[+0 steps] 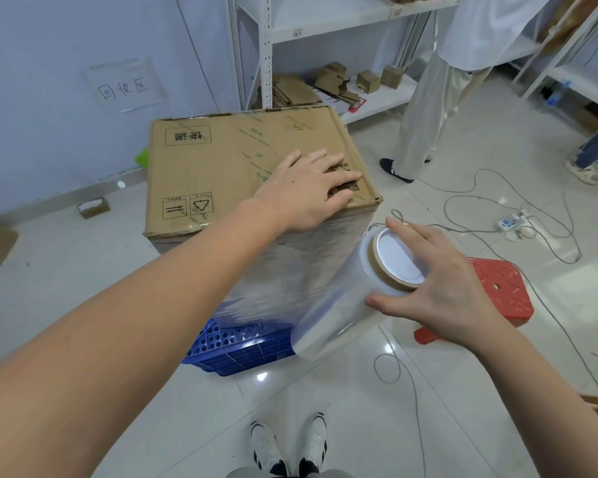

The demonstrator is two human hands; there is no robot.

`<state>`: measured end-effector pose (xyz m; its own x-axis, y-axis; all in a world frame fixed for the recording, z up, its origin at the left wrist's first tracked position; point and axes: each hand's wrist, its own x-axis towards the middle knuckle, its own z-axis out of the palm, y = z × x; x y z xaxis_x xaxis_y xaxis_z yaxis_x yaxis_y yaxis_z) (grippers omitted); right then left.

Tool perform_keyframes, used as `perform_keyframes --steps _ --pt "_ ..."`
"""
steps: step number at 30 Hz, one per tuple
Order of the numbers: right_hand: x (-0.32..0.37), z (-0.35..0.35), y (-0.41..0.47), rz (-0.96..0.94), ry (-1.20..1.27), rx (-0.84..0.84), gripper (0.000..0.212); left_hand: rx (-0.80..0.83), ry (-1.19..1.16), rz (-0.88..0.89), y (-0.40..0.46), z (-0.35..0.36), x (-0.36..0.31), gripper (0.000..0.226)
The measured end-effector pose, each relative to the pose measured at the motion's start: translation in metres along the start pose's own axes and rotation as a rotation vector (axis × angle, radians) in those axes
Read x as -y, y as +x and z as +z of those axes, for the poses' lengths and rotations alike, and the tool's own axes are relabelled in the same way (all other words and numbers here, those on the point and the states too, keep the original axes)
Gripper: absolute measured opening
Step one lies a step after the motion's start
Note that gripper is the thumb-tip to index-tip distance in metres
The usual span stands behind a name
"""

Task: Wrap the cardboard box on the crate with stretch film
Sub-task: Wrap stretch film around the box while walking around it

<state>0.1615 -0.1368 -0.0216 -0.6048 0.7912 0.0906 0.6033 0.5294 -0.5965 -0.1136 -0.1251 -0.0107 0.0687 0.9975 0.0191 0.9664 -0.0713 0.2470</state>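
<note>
The cardboard box (242,167) sits on a blue plastic crate (242,346) on the tiled floor, and it is the centre of everything here. The left hand (304,191) lies flat on top of the box, near its right front corner, fingers straight and spread, pressing down. Just off that same corner, the right hand (439,284) grips the upper end of the stretch film roll (346,298), thumb and fingers curled around its rim, the cardboard core and white cap showing between them. The roll tilts down along the box's near right edge, and a sheet of clear film (290,270) runs from it across the near side of the box, reaching down over the top of the crate. To the right of the box, beyond the roll, there is a red plastic stool (501,294), with grey cables (497,208) and a power strip (511,222) trailing over the floor. Behind the box stands a white shelf rack (325,46) holding small cartons, and a second person's legs (428,115).
</note>
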Motion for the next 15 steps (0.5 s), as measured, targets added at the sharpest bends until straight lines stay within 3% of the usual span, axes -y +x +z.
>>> perform_keyframes --steps 8,15 --pt "0.005 0.001 -0.004 0.159 -0.113 -0.06 0.107 0.002 0.007 0.004 0.001 0.0 -0.001 0.051" --pt "0.009 -0.002 0.006 0.178 -0.174 -0.075 0.106 0.0 0.003 0.004 0.002 0.002 0.001 0.051"
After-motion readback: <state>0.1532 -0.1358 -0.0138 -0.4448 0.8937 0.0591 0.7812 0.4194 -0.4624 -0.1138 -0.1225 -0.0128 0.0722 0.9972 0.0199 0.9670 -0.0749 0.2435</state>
